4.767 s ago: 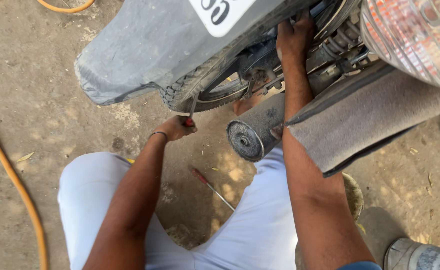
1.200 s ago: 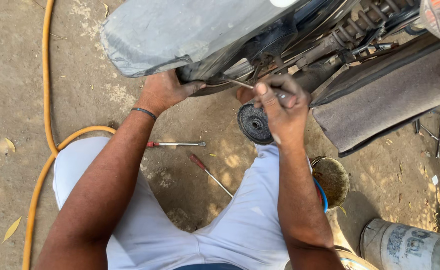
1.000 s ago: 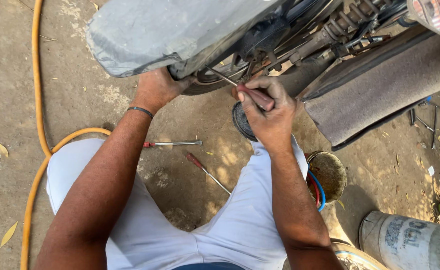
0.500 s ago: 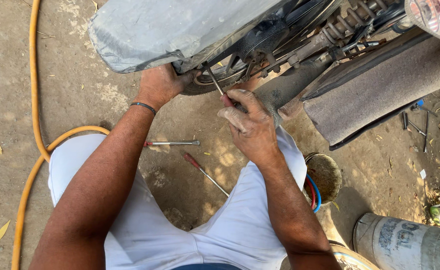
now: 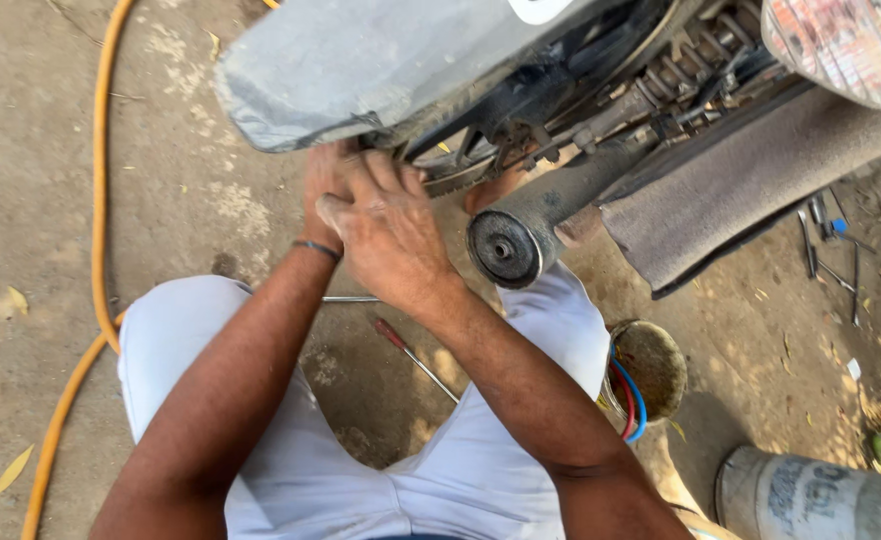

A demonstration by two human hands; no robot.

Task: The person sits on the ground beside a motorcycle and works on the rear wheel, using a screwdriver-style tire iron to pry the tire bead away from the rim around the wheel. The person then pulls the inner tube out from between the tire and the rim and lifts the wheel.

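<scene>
1. While both hands meet under the grey mudguard, the right hand lies spread over the left hand.
2. What they grip cannot be told.
3. A red-handled screwdriver lies on the ground between the knees.

Loose items on the dirt ground

Orange hose runs along the left; red-handled screwdriver lies near centre; small rusty bowl sits at right; scattered metal tools lie far right; grey cylinder near right corner.
</scene>
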